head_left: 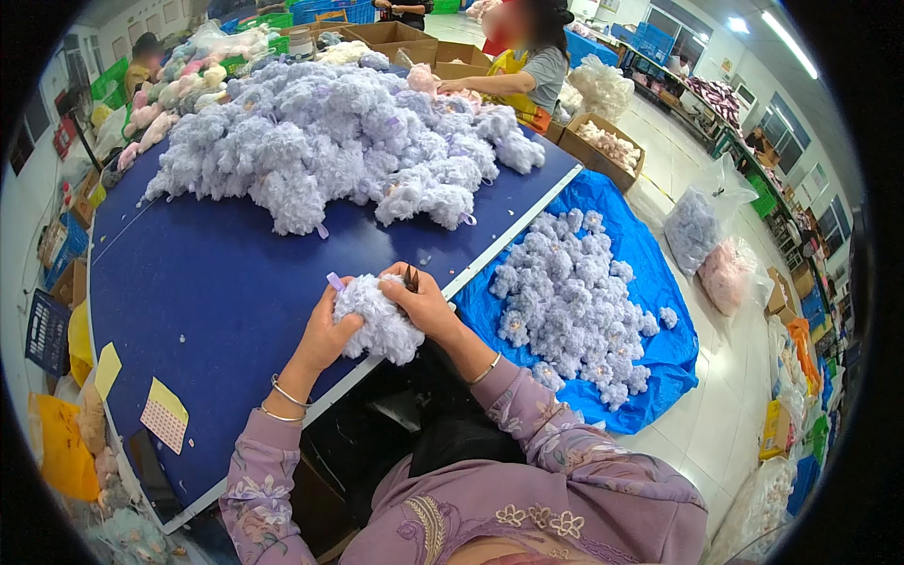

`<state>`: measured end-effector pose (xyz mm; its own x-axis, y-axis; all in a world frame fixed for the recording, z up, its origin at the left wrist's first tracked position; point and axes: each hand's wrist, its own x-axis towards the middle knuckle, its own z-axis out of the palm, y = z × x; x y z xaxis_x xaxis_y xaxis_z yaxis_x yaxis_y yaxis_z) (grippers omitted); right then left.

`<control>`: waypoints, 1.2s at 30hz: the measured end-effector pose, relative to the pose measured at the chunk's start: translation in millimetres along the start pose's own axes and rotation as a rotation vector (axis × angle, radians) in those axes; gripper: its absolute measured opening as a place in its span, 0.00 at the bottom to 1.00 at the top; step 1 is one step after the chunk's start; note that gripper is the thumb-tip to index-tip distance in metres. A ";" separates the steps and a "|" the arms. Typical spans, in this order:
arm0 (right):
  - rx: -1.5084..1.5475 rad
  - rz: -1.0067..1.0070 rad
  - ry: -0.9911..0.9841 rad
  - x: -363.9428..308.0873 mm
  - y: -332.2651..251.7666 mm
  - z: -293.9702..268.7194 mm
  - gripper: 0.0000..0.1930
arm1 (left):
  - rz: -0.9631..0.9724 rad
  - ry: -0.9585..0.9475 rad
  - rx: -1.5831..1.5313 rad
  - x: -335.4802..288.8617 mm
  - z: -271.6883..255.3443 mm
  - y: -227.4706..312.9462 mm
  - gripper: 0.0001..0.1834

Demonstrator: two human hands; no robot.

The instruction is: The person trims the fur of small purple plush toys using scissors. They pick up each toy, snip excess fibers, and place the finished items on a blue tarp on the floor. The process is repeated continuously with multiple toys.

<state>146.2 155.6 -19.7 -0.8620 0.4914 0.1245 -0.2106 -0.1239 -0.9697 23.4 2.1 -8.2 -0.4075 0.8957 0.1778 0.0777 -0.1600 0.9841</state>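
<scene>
A fluffy pale-lilac plush piece (pixel 381 320) with a small purple ribbon loop is held over the table's near edge. My left hand (pixel 327 330) is closed on its left side, thumb pressed into the pile. My right hand (pixel 422 303) grips the right side with thumb and fingers. Out of that same hand stick the dark pointed tips of small thread snips (pixel 411 277). Beyond my hands, a big heap of similar lilac plush pieces (pixel 311 132) covers the far part of the blue table (pixel 235 273); several show ribbon loops.
Right of the table, a blue sheet (pixel 673 377) on the floor bears a pile of lilac plush pieces (pixel 574 301). Yellow sticker sheets (pixel 165 414) lie at the table's left. A co-worker (pixel 537 75) stands across the heap, beside cardboard boxes (pixel 603 155). Filled plastic bags (pixel 702 221) stand farther right.
</scene>
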 end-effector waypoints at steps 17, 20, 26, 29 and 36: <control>0.030 -0.003 -0.010 2.4 4.6 -1.4 0.08 | -0.016 0.023 0.069 -0.1 -1.9 -0.5 0.29; 0.034 -0.002 -0.008 0.4 0.5 1.2 0.10 | -0.026 0.034 0.030 0.3 0.8 0.3 0.28; -0.037 -0.017 -0.017 -3.3 -1.5 4.3 0.11 | 0.010 0.061 0.126 -0.1 -2.4 -5.8 0.27; -0.013 -0.009 -0.022 -1.4 -1.6 3.4 0.11 | -0.040 0.065 0.089 1.5 -3.0 -10.0 0.27; -0.022 -0.008 -0.014 0.2 2.8 0.9 0.11 | -0.021 0.041 0.065 1.6 -2.4 -6.4 0.29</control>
<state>145.0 154.5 -22.1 -0.8666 0.4805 0.1348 -0.2072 -0.1006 -0.9731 20.0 3.6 -14.2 -0.4460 0.8808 0.1589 0.1272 -0.1133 0.9854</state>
